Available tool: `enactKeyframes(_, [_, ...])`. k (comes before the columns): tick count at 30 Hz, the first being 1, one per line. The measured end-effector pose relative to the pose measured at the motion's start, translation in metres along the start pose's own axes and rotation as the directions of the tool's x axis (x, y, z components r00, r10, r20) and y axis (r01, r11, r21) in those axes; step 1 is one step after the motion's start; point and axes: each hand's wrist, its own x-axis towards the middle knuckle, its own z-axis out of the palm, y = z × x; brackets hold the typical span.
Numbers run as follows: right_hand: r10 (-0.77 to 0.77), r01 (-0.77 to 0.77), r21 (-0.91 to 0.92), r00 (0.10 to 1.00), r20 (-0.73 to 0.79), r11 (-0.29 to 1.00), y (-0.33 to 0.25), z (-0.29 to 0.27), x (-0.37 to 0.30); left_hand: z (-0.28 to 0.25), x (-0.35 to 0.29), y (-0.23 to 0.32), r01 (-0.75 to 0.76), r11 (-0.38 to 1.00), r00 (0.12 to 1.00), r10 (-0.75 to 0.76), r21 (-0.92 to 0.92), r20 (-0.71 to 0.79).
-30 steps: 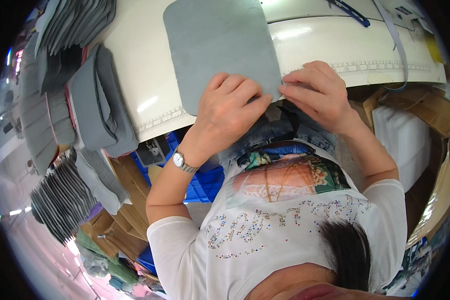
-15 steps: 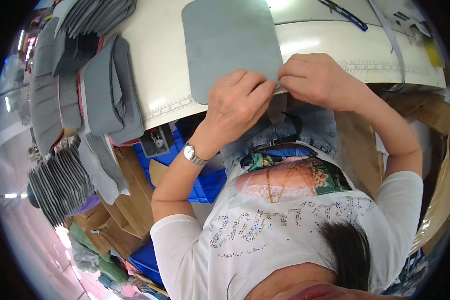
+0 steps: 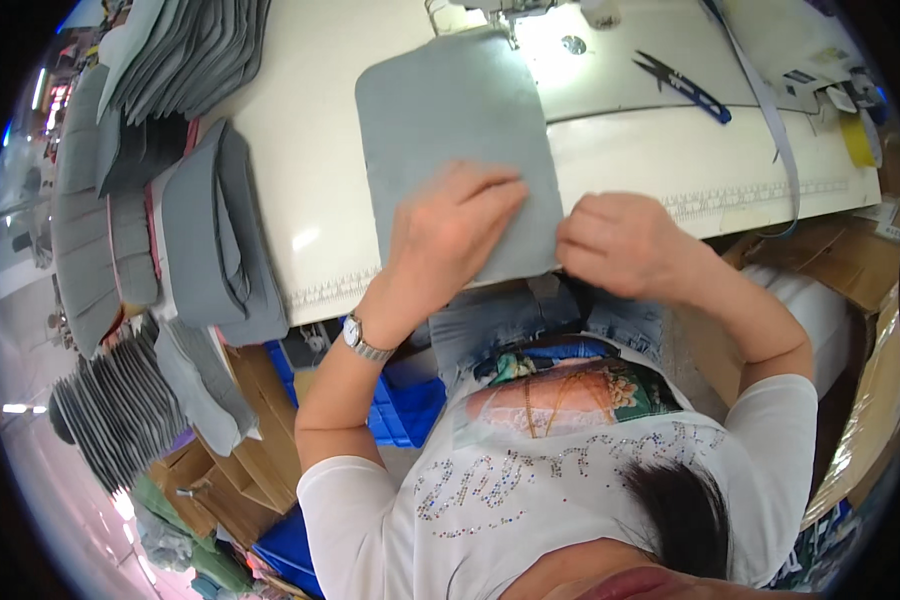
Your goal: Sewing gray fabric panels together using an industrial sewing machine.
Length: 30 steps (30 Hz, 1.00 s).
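A grey rounded-corner fabric panel (image 3: 450,140) lies flat on the white sewing table (image 3: 320,130), its far edge up by the lit sewing machine foot (image 3: 490,15). My left hand (image 3: 450,235) lies flat on the panel's near part, fingers spread and pressing down; a metal wristwatch (image 3: 363,340) is on that wrist. My right hand (image 3: 620,245) pinches the panel's near right corner at the table's front edge.
Stacks of grey fabric pieces (image 3: 190,60) and folded grey pads (image 3: 210,240) crowd the table's left side. Blue-handled thread snips (image 3: 685,80) and a grey strap (image 3: 760,100) lie at the right. Cardboard boxes (image 3: 220,470) and a blue bin (image 3: 400,410) stand below.
The panel has slid farther away toward the sewing machine. Both hands moved with it, the left now flatter on the fabric, the right gripping the corner.
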Motion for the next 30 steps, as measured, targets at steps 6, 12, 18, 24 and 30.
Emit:
enactKeyframes(6, [0.025,-0.013,-0.094,0.99,0.136,0.995,-0.019,-0.012,0.006,0.0,0.048,-0.035,-0.147,0.949,0.988,0.13,0.277,0.079])
enactKeyframes(12, [0.028,-0.012,-0.094,0.985,0.17,0.995,-0.019,-0.017,0.007,-0.008,0.051,-0.044,-0.184,0.975,0.969,0.159,0.122,0.19])
enactKeyframes(18, [0.012,0.002,-0.123,0.993,0.114,0.992,-0.015,-0.015,0.008,-0.016,0.054,-0.048,-0.225,0.969,0.945,0.191,0.105,0.266])
enactKeyframes(24, [0.039,-0.03,-0.119,0.996,0.08,0.992,-0.002,-0.016,0.007,-0.013,0.057,-0.054,-0.201,0.974,0.953,0.169,0.108,0.251])
enactKeyframes(30, [0.05,-0.039,-0.153,0.997,0.065,0.988,0.021,-0.019,0.013,-0.011,0.07,-0.069,-0.221,0.969,0.962,0.198,0.114,0.189])
